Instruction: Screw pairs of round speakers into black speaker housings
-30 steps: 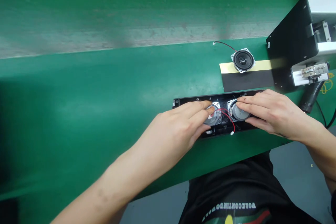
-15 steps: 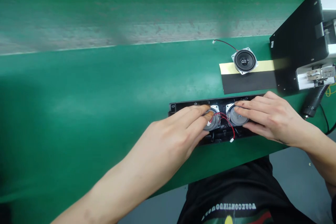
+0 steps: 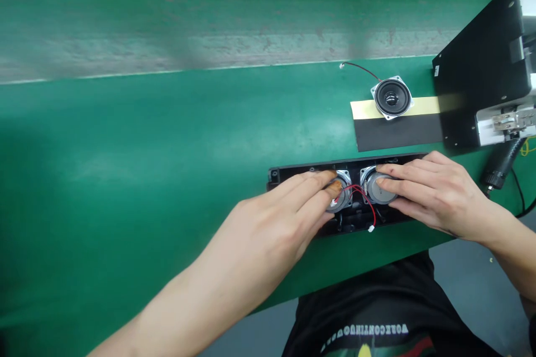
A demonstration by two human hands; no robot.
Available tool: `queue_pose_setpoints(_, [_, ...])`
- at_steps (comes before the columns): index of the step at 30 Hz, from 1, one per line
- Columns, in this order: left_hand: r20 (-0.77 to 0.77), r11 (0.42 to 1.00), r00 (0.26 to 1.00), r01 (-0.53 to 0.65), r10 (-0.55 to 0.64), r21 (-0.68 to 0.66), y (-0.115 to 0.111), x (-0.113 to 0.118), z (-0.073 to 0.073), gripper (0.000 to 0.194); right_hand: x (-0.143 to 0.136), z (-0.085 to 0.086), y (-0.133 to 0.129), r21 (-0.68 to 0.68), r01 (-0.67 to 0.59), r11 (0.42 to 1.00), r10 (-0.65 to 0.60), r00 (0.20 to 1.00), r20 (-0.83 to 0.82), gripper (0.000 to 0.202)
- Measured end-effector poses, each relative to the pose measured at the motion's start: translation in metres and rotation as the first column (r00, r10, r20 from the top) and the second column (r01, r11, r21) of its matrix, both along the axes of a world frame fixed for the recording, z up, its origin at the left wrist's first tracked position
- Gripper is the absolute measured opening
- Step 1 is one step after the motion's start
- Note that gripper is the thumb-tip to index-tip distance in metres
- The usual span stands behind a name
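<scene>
A long black plastic housing (image 3: 355, 220) lies on the bench near its front edge, with two round speakers seated back side up inside it. My left hand (image 3: 285, 215) grips the left speaker (image 3: 345, 196), covering much of it. Around the right speaker (image 3: 382, 192) are the fingers of my right hand (image 3: 438, 192), with fingertips on its rim and back. Thin red wires (image 3: 363, 192) run across the gap between the speakers. One small white plug (image 3: 371, 228) hangs over the housing's front wall; another white plug (image 3: 334, 202) rests by my left fingertips.
Beyond the housing, a third speaker (image 3: 392, 98) lies cone up on a yellow and black strip (image 3: 396, 133). A black machine (image 3: 477, 61) stands at the right, with a black-handled tool (image 3: 499, 164) beside it. The green bench top (image 3: 167, 150) stretches left.
The view has shifted slightly. Both hands stay on the same two speakers, with barely any finger movement.
</scene>
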State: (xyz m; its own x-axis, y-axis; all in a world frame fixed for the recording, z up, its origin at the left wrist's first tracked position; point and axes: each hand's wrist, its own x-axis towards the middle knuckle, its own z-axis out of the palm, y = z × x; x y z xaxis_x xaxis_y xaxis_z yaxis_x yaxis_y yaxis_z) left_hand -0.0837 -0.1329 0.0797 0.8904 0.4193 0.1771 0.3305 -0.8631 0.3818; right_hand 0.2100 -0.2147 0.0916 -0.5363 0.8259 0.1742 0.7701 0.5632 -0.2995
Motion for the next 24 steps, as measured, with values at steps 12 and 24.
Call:
queue_pose_setpoints(12, [0.018,1.000,1.000,-0.007,0.007,0.027,-0.0022,0.0012,-0.0008,0.031,0.0013,-0.0015,0.0010,0.012,-0.002,1.000,0.002,1.000,-0.021,0.020])
queue_pose_setpoints(24, [0.026,1.000,1.000,-0.003,0.002,0.018,-0.0021,0.0010,0.0006,0.028,-0.0007,-0.0020,0.0017,0.012,0.011,1.000,-0.011,1.000,-0.016,0.020])
